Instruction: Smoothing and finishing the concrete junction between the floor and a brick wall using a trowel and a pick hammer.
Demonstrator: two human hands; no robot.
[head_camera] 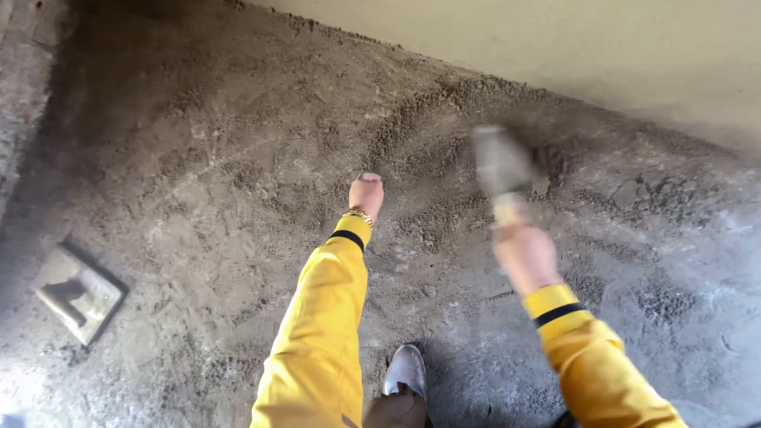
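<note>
1. One trowel, grey blade, pale handle, blurred; blade points away from the person, over the rough mortar bed, near the foot of the wall. Whether the blade touches the bed cannot be told.
2. One right hand, grip closed around the trowel handle; yellow sleeve with a dark band at the cuff.
3. One left hand, fingers curled in, seen from the back; whether the grip holds anything cannot be told. It is low over the bed, left of the trowel and apart from it. Gold bracelet at the wrist; matching yellow sleeve with dark cuff band.
4. One mortar bed, grey-brown, gritty, with crumbly ridges and scrape marks across its surface; paler and smoother at the lower right.
5. One wall, plain beige, running along the upper right edge of the bed.
6. One float, square, grey, mortar-smeared, lying flat on the bed at far left, well apart from both hands.
7. One shoe, pale and shiny, at the lower edge between the two arms.
</note>
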